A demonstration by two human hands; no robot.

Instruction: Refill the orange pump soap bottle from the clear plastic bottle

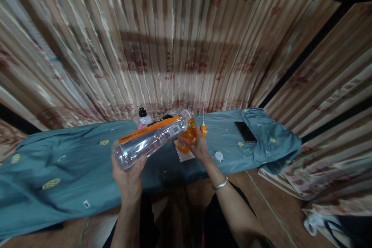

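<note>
My left hand [128, 180] is wrapped around the base of a large clear plastic bottle [154, 141] with an orange label strip. The bottle tilts, its neck toward the upper right and its white-rimmed mouth close to the top of a small orange bottle [190, 131]. My right hand [199, 147] grips that orange bottle over a white scalloped-edged tissue [185, 156]. I cannot tell whether liquid passes between the two. To the right lie an orange pump top [203, 128] with a thin pale tube and a round white cap [219, 156].
A black phone [245, 131] lies on the teal patterned cloth [78, 162]. Behind the clear bottle stands a bottle with a black cap [142, 112]. Pleated patterned curtains [174, 46] hang at the back, with dark poles [302, 58] at the side.
</note>
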